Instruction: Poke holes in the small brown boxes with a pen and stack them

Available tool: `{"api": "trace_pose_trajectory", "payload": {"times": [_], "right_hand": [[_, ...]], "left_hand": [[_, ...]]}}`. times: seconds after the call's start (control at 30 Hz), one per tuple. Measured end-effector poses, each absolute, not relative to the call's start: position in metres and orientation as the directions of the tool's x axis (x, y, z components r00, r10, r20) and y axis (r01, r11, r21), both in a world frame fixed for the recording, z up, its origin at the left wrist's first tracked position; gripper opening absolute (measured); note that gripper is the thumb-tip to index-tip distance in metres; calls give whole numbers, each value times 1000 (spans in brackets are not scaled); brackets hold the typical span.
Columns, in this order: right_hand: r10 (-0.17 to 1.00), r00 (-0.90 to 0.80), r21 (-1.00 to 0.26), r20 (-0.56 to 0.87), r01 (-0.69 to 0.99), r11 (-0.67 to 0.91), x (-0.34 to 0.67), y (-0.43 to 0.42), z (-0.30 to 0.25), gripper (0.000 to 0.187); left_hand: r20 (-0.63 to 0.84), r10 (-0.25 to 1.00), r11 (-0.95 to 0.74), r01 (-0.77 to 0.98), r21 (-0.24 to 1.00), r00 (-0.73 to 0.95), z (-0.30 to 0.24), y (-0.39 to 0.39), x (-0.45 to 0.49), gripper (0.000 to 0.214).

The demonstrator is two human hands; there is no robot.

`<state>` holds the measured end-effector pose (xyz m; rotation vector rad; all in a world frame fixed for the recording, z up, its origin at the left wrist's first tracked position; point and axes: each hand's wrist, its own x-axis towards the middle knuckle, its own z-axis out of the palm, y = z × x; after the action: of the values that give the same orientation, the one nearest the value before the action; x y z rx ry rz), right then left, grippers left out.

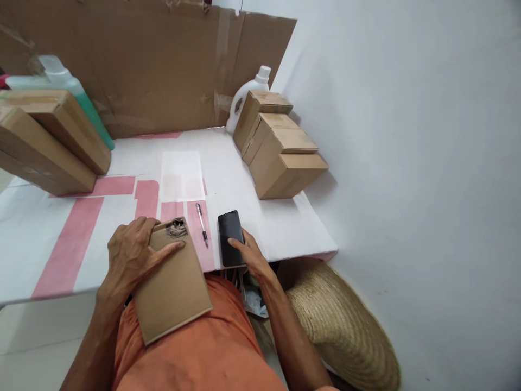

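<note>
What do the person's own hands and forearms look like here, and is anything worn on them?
The bare left hand and bare right hand show no gloves, rings or bracelets. No sleeves reach the hands, and no cables run along the forearms. An orange fabric garment covers the lap.

I had the left hand point(131, 252) turned back-side up, fingers point(143, 224) bent and thumb point(167, 251) stretched rightward, the right hand point(254, 256) clasping with its own thumb point(236, 243) on top, and both bare forearms point(91, 331) slanting up and inward.
</note>
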<state>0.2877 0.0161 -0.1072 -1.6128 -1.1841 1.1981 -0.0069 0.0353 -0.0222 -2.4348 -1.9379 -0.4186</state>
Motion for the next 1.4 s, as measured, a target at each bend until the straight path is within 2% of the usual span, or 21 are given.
{"api": "trace_pose_trajectory", "payload": {"times": [0.03, 0.1, 0.13, 0.2, 0.33, 0.5, 0.57, 0.73, 0.93, 1.13, 1.4], "right_hand": [[961, 74, -961, -267, 50, -271, 285, 11, -99, 38], [945, -48, -899, -322, -297, -322, 280, 2, -77, 45], [940, -116, -847, -322, -408, -340, 277, -1, -65, 46], [929, -253, -794, -272, -486, -365, 270, -4, -43, 42], [868, -471, -733, -154, -535, -421, 242, -1, -20, 46], [773, -614, -640, -158, -533, -554, 197, 5, -21, 86], [753, -630, -629, -189, -511, -586, 188, 4, -23, 95], [731, -650, -592, -210, -511, -624, 186, 0, -27, 83], [705, -689, -460, -166, -579, -673, 185, 1, -38, 78], [696, -669, -379, -261, -592, -711, 186, 2, -41, 74], [698, -652, -365, -297, -598, -714, 188, 1, -47, 70]], "left_hand": [[205, 958, -238, 957, 165, 203, -22, 36, -7, 54], [201, 958, -241, 955, 171, 206, -22, 38, -7, 53], [201, 957, -243, 954, 174, 207, -22, 39, -7, 53], [208, 955, -249, 953, 172, 212, -23, 40, -8, 54], [212, 950, -264, 952, 156, 229, -22, 40, -8, 47], [216, 947, -272, 950, 152, 237, -17, 39, -5, 24], [219, 946, -276, 948, 156, 239, -18, 40, -6, 16], [249, 934, -299, 942, 156, 255, -23, 42, -9, 5], [246, 936, -296, 942, 155, 253, -24, 42, -9, 6], [230, 946, -268, 952, 151, 229, -23, 42, -8, 4], [190, 960, -233, 961, 147, 204, -21, 45, -6, 11]]}}
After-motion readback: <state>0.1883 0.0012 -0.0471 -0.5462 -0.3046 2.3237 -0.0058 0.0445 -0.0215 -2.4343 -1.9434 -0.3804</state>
